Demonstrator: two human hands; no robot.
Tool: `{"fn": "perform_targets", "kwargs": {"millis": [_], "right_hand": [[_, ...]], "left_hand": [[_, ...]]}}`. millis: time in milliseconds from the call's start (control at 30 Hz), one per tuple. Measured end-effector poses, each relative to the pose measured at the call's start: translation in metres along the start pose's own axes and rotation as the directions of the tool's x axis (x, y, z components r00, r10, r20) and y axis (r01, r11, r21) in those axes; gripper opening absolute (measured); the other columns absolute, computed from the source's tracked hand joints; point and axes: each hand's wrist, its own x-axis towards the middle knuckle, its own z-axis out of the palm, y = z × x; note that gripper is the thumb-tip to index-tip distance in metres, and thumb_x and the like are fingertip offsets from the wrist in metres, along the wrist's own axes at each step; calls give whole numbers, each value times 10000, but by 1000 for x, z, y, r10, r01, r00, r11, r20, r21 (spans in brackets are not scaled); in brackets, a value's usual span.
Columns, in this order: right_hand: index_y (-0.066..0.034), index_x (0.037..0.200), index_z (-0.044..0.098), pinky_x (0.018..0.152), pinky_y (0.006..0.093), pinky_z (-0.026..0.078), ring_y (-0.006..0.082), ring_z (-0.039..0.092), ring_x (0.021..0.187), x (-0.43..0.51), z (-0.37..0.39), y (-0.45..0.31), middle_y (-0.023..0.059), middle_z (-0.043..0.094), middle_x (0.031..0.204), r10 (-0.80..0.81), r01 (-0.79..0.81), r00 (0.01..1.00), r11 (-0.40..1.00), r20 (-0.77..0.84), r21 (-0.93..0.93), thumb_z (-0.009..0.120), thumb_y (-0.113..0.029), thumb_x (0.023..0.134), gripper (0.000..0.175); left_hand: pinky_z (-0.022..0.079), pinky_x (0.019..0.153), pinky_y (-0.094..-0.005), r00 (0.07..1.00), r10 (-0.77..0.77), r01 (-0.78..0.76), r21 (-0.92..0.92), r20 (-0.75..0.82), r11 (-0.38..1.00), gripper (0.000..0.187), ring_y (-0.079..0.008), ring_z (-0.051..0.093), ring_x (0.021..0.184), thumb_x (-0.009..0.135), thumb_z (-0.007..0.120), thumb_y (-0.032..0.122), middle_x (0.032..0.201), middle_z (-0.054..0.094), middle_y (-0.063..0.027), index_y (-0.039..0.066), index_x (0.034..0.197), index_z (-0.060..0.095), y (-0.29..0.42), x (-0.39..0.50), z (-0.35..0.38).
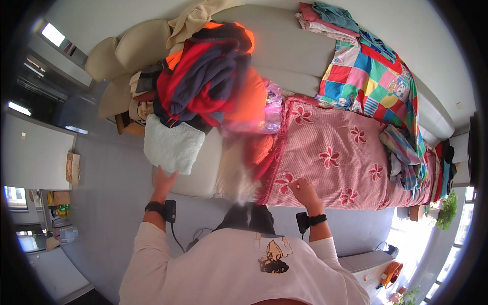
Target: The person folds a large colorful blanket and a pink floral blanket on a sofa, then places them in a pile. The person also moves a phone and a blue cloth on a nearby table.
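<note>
My left hand is at the lower edge of a folded white towel, fingers apart; whether it touches the towel is hard to tell. Over the pink blanket with red flower shapes is my right hand, its fingers curled near one flower; contact is unclear. Behind the towel rises a heap of dark blue and red clothing. An orange garment and a shiny pink plastic bag lie between heap and blanket, partly blurred.
The grey sofa carries a colourful patchwork cloth, folded fabrics and a striped cloth. Beige chairs stand at the upper left, a white table at the left. A basket is at the lower right.
</note>
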Motion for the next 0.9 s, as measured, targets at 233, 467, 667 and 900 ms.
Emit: {"fn": "perform_targets", "kwargs": {"millis": [233,467,667,900], "right_hand": [[30,877,620,713,457,495,421,631,826,68,-8,29,254,640,854,-48,54,997,993,66,-104,673,-405,813,442],[53,933,634,704,439,502,391,644,806,141,-20,14,247,653,845,-84,85,996,996,23,-36,702,-471,779,550],[51,851,625,632,390,473,245,619,706,220,-6,-11,166,636,745,-75,70,993,995,89,66,663,-479,821,532],[15,1247,507,814,328,448,196,521,958,320,61,8,84,538,1054,0,-35,998,858,68,512,654,-438,860,614]], "left_hand": [[195,1109,-540,977,-121,105,-97,-176,990,1247,-526,21,1383,658,737,631,1466,-66,-395,10,1488,44,42,-35,-46],[168,1100,-583,969,-96,66,-137,-229,988,1293,-519,-65,1385,619,772,635,1459,-126,-391,56,1500,23,79,-3,-88],[219,1088,-574,950,127,-153,-71,-284,986,1261,-496,45,1401,591,791,625,1490,-66,-350,156,1515,71,130,91,-93],[176,1090,-619,962,206,-211,-7,-178,977,1276,-445,58,1421,546,811,623,1513,-77,-306,209,1521,100,200,191,-94]]}}
